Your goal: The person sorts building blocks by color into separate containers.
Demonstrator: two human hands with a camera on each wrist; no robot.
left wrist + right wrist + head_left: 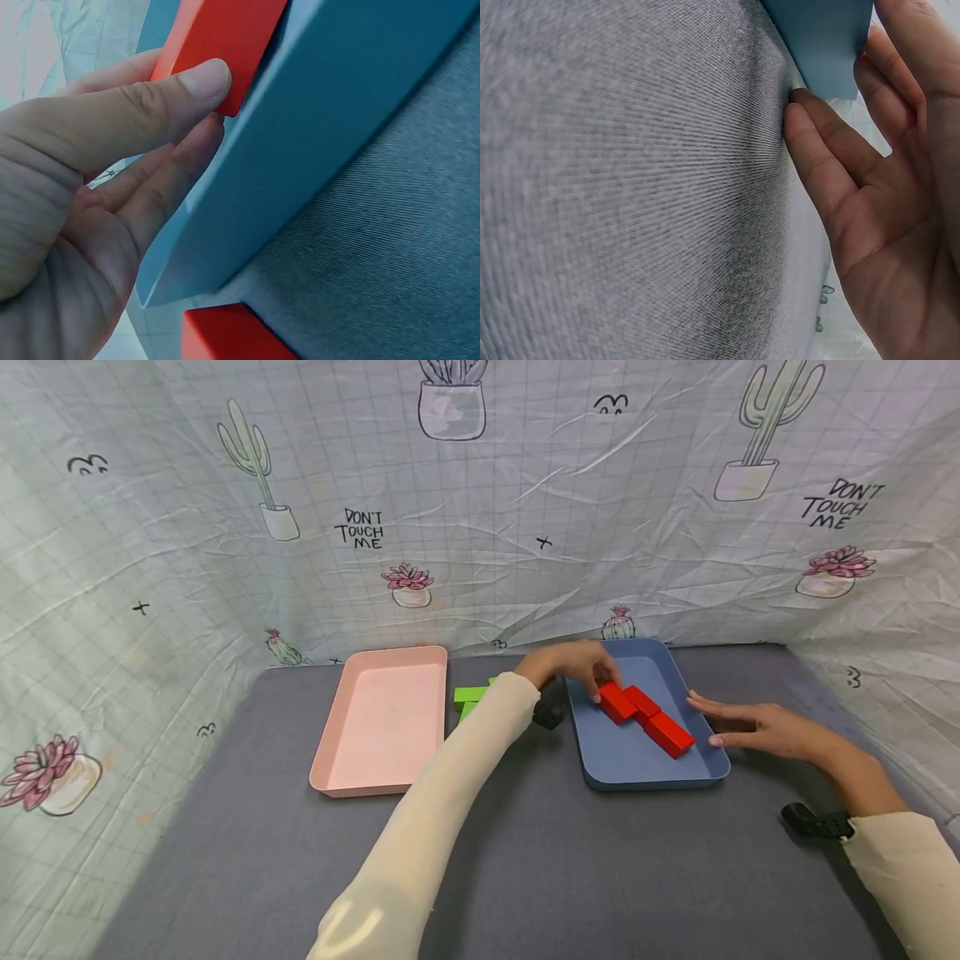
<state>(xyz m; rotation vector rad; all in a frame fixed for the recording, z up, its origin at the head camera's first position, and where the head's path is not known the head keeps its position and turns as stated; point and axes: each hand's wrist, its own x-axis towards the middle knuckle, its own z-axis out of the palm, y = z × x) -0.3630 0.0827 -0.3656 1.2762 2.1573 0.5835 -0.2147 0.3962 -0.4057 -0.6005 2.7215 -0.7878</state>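
Over the left side of the blue tray (637, 768), my left hand (572, 662) pinches a red block (617, 705) between thumb and fingers. The left wrist view shows the thumb on the near face of that block (225, 45), just inside the tray wall (300, 120). Two more red blocks (669, 735) lie end to end beside it on the tray floor. At the tray's right side, my right hand (761, 728) touches the rim with fingers extended. Its palm (885, 232) shows bare in the right wrist view.
A pink tray (382, 718) stands on the grey table at left. Several green blocks (471, 695) lie between the trays, partly hidden by my left sleeve. Another red block (232, 330) sits outside the blue tray, near the left wrist. A patterned cloth (525, 527) hangs behind.
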